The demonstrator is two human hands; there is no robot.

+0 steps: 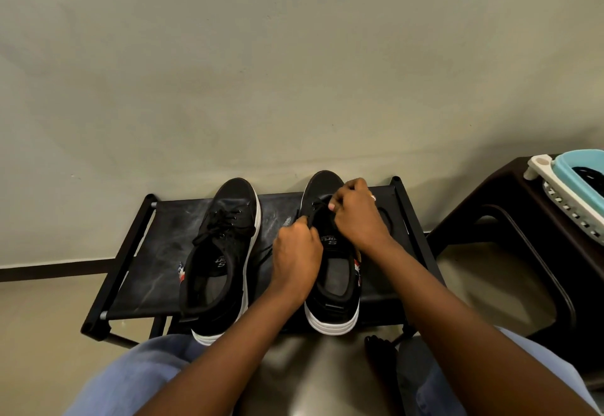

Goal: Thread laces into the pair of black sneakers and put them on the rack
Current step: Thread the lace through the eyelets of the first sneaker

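Two black sneakers with white soles stand side by side on a low black rack (163,252), toes toward the wall. The left sneaker (222,252) has a black lace threaded through its eyelets. Over the right sneaker (333,288) both my hands work. My left hand (295,255) pinches a black lace (305,219) at the shoe's left eyelet row. My right hand (356,216) has its fingers curled over the shoe's front eyelets and pinches the lace there. The hands hide most of that shoe's lacing.
A dark brown plastic stool (510,235) stands at the right with a white and blue basket (568,186) on it. A pale wall rises behind the rack. My blue-clad knees fill the bottom of the view, with a bare foot (380,360) on the floor.
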